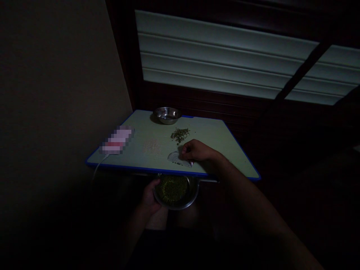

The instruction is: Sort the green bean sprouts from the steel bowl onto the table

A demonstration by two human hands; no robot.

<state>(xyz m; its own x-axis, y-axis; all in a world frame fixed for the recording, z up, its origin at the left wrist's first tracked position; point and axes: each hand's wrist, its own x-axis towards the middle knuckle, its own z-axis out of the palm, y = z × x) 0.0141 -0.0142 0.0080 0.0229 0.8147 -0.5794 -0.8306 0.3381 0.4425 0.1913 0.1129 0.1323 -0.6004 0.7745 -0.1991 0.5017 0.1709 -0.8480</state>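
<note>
Tabletop (213, 129) above, bowl (193, 189) in left hand (151, 195)

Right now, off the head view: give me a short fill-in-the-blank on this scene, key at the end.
1. The ____ hand holds the lower bowl.
2. The grains in that bowl look mostly ____ in color.
3. The tabletop has a ____ border.
4. Counting the bowl beyond the right hand, metal bowls in view number ____.

Missing words: left; green; blue; two.
</note>
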